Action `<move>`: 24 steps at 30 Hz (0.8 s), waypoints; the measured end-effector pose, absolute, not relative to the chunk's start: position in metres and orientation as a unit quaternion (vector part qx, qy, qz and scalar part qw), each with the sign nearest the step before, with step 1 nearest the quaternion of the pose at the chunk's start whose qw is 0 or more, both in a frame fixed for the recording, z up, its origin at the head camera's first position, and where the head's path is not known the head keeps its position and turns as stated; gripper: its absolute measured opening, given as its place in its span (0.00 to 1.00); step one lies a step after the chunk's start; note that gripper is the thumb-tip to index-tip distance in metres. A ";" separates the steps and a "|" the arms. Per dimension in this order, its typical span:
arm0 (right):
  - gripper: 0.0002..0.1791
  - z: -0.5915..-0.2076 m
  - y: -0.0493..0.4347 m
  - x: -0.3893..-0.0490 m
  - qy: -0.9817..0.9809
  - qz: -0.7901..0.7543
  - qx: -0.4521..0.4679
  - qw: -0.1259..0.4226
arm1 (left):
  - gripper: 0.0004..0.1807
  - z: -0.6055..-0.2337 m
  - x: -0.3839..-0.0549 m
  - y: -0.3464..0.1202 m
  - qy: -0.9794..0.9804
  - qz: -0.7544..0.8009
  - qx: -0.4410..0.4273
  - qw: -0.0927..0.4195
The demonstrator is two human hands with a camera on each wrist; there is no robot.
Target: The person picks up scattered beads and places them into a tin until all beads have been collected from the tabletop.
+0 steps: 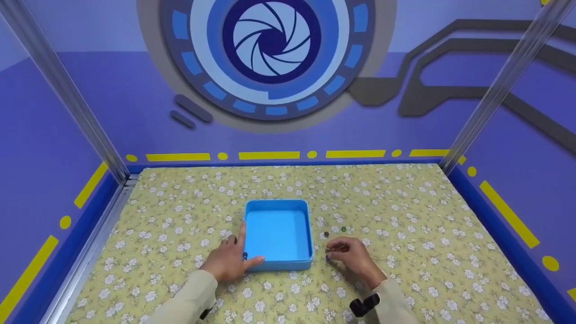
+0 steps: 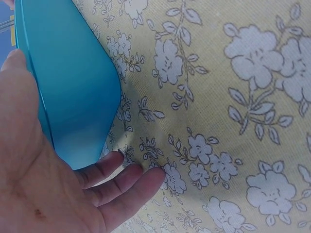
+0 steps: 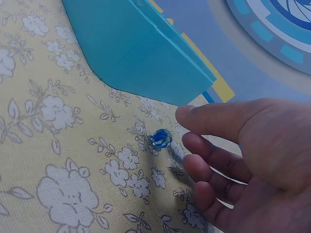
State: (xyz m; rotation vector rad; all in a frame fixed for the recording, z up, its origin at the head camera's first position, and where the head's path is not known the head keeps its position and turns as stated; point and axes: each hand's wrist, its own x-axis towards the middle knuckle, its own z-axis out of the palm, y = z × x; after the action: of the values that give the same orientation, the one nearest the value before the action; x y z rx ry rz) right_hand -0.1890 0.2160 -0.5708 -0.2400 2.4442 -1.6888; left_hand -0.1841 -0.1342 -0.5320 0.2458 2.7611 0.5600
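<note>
A light blue square box [image 1: 279, 234] sits on the flowered cloth. My left hand [image 1: 230, 261] rests at its front left corner, thumb lying along the front rim and index finger along the left side; the other fingers [image 2: 131, 189] spread loosely outside the wall. Beside that thumb, a small dark blue marble [image 1: 245, 255] shows at the box's corner. Right of the box, my right hand [image 1: 353, 256] hovers low with fingers loosely bent. A clear blue-swirled glass marble [image 3: 161, 139] lies on the cloth just beyond its thumb tip, with no finger around it.
Beyond the right hand lie a dark brownish marble [image 1: 326, 234] and a green marble [image 1: 344, 229]. The flowered cloth [image 1: 387, 193] spreads to purple walls [image 1: 103, 90] at the back and sides, with metal posts [image 1: 67, 85] in the corners.
</note>
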 end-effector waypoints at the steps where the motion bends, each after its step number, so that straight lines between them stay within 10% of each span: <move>1: 0.12 -0.572 0.216 -0.189 0.815 -0.567 -0.086 0.081 | 0.60 -0.532 -0.184 -0.134 0.965 0.195 0.087 0.155; 24: 0.10 -0.579 0.218 -0.189 0.848 -0.513 -0.081 0.107 | 0.60 -0.530 -0.184 -0.134 0.964 0.194 0.081 0.162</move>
State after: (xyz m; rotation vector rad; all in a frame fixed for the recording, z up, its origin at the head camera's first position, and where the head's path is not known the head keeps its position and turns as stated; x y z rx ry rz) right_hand -0.1891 0.2181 -0.5790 -0.2393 2.4954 -1.5105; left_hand -0.1842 -0.1344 -0.5302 0.2311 2.7507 0.5548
